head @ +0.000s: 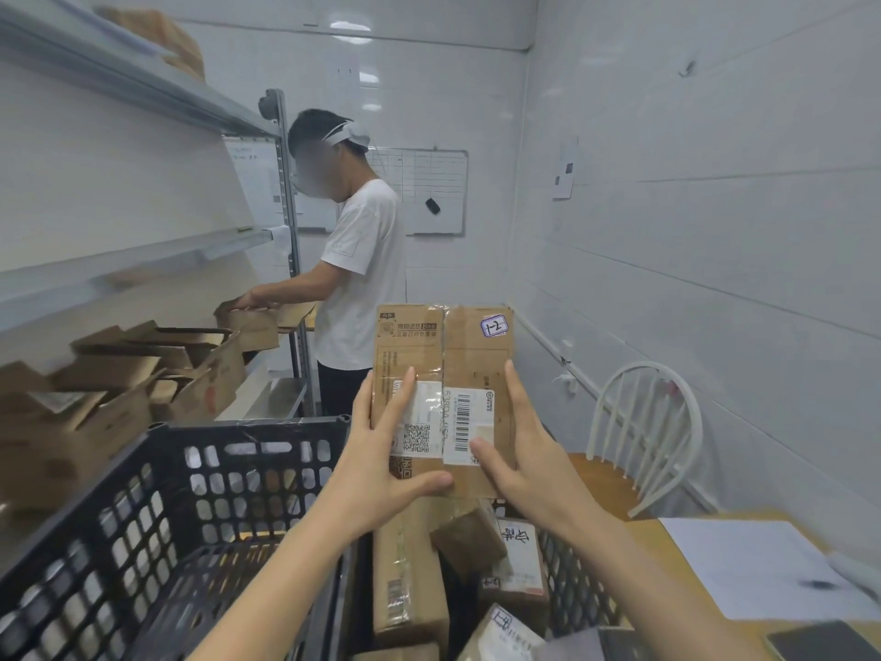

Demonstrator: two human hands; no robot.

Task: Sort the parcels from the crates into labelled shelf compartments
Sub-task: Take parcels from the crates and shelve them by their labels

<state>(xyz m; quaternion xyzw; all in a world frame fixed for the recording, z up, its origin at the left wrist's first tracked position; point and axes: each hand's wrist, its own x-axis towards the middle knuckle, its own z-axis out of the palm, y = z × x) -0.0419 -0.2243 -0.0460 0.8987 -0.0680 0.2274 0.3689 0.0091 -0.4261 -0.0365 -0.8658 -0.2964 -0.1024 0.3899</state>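
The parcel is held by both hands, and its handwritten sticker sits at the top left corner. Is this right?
Not quite. The head view shows the sticker at the top right corner of the parcel, not the top left. The rest stands: the left hand and the right hand both hold it.

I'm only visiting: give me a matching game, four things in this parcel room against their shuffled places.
Things: 1 held parcel; 2 black crate; 3 white chair; 4 whiteboard.
Places: A on the far wall; B lower left of the view; C between left hand and right hand; D by the right wall.
Pairs: 1-C; 2-B; 3-D; 4-A.
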